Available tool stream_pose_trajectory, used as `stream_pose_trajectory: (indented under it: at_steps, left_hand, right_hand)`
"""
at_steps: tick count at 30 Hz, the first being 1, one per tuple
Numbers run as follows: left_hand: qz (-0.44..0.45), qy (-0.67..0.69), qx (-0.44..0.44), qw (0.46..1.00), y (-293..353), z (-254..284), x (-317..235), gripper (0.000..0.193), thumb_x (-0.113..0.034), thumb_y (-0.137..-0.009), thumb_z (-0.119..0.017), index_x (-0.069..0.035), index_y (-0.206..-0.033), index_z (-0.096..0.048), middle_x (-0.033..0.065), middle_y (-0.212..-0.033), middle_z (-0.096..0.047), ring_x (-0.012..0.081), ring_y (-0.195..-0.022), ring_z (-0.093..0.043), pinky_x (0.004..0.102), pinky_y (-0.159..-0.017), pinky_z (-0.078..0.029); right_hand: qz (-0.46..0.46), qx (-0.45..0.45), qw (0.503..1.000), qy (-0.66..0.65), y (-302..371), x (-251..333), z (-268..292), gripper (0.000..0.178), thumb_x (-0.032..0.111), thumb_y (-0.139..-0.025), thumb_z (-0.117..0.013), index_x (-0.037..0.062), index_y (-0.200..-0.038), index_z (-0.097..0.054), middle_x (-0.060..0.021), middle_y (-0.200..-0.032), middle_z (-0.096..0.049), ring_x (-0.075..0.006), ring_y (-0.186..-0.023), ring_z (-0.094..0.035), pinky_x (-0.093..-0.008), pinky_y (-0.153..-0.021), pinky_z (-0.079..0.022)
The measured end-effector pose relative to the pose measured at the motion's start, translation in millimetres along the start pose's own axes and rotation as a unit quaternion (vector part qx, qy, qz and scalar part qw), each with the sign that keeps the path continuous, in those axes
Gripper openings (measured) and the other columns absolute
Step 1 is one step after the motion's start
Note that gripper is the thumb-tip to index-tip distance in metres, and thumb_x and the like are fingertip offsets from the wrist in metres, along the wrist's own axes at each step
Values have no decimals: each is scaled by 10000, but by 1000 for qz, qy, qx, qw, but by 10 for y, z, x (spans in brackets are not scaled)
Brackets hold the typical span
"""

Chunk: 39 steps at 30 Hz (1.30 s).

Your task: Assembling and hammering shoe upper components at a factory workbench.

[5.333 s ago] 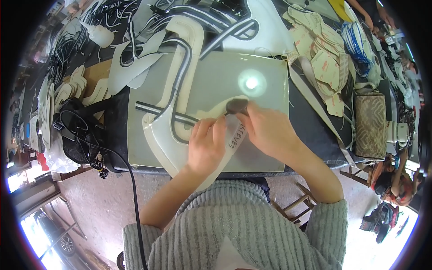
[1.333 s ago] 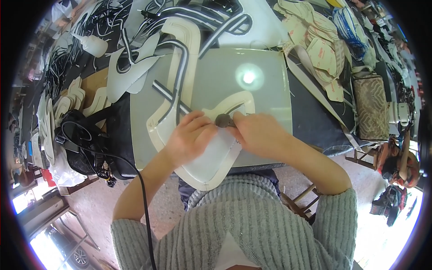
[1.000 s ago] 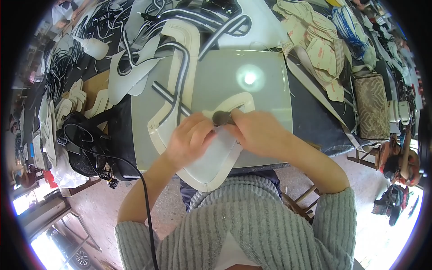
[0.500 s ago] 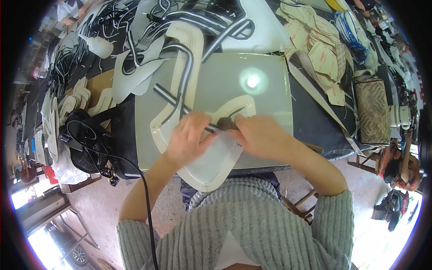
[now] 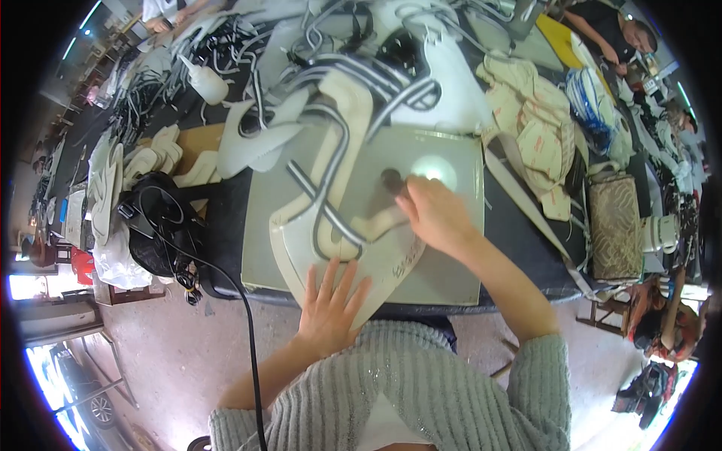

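Observation:
My left hand [image 5: 329, 310] lies flat with fingers spread on the near part of a cream and pale grey shaped panel [image 5: 297, 255]. A black and white piping strip [image 5: 329, 179] curves along the panel, and its lower end bends round an inner notch. My right hand [image 5: 440, 219] is closed round a small dark tool with a rounded end [image 5: 391, 181], just above the panel's right arm. The tool is blurred, and the fingers hide part of it. Under the panel is a smooth grey-green board [image 5: 451, 263].
Left of the board are a white squeeze bottle [image 5: 209, 84], stacked cream pieces [image 5: 154, 156] and a black bag [image 5: 154, 248] with a cable. On the right lie cream panels [image 5: 526, 113], a long strap [image 5: 519, 192] and a patterned box [image 5: 615, 225]. Other people sit beyond.
My left hand has let go of the strip and come nearer to me, spreading flat on the panel. My right hand has lifted away with the dark tool. The view has shifted.

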State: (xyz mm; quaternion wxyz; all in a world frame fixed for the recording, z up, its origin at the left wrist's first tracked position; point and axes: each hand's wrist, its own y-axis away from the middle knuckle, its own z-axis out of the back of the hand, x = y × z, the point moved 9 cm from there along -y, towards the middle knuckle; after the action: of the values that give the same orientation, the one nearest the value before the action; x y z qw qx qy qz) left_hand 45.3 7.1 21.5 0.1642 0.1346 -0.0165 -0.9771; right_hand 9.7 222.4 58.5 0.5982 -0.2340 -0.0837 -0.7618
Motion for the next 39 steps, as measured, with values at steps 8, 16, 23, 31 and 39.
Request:
stream_pose_trajectory:
  at_steps: [8,16,23,31,39]
  left_hand:
    - [-67,-42,-147,986,1002,-180,154,646,-314,-775,-711,-222,-1390,-536,56,-1508,-445,321,-1449,-306,645,-1179,-133]
    - [-96,-121,-356,922,1197,480,497,443,-253,-883,-683,-294,-1316,-598,-33,-1470,-506,320,-1421,-385,685,-1104,-283]
    - [-190,-162,-252,935,309,951,326,470,-176,-846,-626,-284,-1303,-620,-55,-1483,-487,223,-1416,-397,469,-1181,-289]
    - [-83,-99,72,989,11,573,433,716,-110,-821,-644,-171,-1485,-383,45,-1508,-429,256,-1430,-330,498,-1169,-265]
    - [-2,263,-183,947,-405,642,410,448,-13,-817,-695,6,-1232,-528,181,-1172,-659,343,-1107,-630,381,-930,-509]
  right_hand:
    - [45,291,855,-426,430,557,-178,461,216,-861,-749,38,-1256,-591,4,-737,-486,-114,-708,-473,-285,-659,-424]
    - [26,257,803,-538,1033,832,289,482,64,-875,-755,46,-1312,-552,8,-1039,-581,-73,-804,-464,-225,-641,-390]
    - [-110,52,788,-603,1334,317,410,279,-18,-868,-698,-5,-1125,-591,-40,-988,-638,-54,-802,-554,-238,-641,-448]
    - [-217,45,944,-245,1649,-323,168,111,87,-897,-599,-17,-892,-638,-79,-690,-646,-129,-620,-612,-287,-601,-486]
    - [-91,-13,973,-212,847,-91,260,166,119,-931,-630,-41,-967,-602,-138,-669,-594,-232,-552,-574,-341,-526,-440]
